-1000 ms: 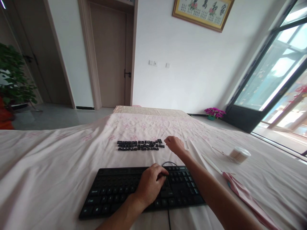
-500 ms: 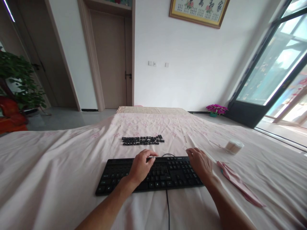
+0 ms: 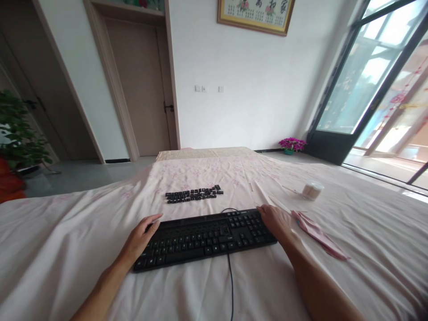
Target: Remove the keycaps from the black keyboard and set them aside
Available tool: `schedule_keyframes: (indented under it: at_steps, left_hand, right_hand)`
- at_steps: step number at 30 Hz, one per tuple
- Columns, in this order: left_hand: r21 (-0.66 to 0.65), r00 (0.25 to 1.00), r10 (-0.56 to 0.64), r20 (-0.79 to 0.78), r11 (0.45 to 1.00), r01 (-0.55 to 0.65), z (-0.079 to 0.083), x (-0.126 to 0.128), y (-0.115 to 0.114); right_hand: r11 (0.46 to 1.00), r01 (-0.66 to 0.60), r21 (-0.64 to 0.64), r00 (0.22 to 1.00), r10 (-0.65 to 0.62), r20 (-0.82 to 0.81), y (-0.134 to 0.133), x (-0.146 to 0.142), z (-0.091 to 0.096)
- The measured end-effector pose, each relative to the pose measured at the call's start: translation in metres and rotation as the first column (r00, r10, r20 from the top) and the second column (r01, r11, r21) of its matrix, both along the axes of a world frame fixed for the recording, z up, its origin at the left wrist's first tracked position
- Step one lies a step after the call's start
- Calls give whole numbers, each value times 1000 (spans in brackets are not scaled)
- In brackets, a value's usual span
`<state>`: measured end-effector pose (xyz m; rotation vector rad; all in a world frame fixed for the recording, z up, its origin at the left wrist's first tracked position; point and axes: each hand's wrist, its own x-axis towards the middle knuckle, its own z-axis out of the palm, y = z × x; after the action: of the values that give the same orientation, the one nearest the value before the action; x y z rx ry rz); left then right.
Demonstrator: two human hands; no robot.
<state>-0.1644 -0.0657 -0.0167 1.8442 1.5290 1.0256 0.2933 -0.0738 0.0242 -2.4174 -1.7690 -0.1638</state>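
Observation:
A black keyboard (image 3: 197,240) lies slightly slanted on the pink cloth, with part of its upper key area bare of keycaps. My left hand (image 3: 142,234) rests at its left end, index finger stretched along the back edge and thumb apart over the top. My right hand (image 3: 272,219) is closed round the far right corner, its fingertips at the back edge. Behind the keyboard sit loose black keycaps (image 3: 190,195) in rough rows. From the front edge a black cable (image 3: 230,281) runs down towards me.
To the right are a clear round tub of cotton swabs (image 3: 313,191) and a folded pink cloth (image 3: 319,236). A thin stick (image 3: 286,188) lies by the tub. The floral bedsheet-like cover (image 3: 267,178) is wrinkled. Beyond stand a potted purple flower (image 3: 292,145) and a door (image 3: 138,84).
My left hand has moved left from the keyboard's middle to its left end; the thin white thing at its fingertips no longer shows. My right hand stays at the right end. The view has turned.

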Motion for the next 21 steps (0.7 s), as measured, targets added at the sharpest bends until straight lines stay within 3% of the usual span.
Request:
schedule_keyframes:
  at_steps: [5,10,15,21]
  left_hand:
    - [15,996,-86,23,996,85,9,26,-9]
    - [35,990,-143,9,989,143,12,55,-16]
    - [-6,974,-175,142,984,178,17,70,-18]
    - [-13,962,-147,229,988,154,19,65,-22]
  right_hand:
    - [1000,9,-9,1000,-9,0,-1,2,2]
    - [992,116,-40,993,-117,-27,-1,18,6]
    - [986,163,-38,986,-164,-30,0,29,6]
    - [968,11,251,989,-48,143,-6,11,15]
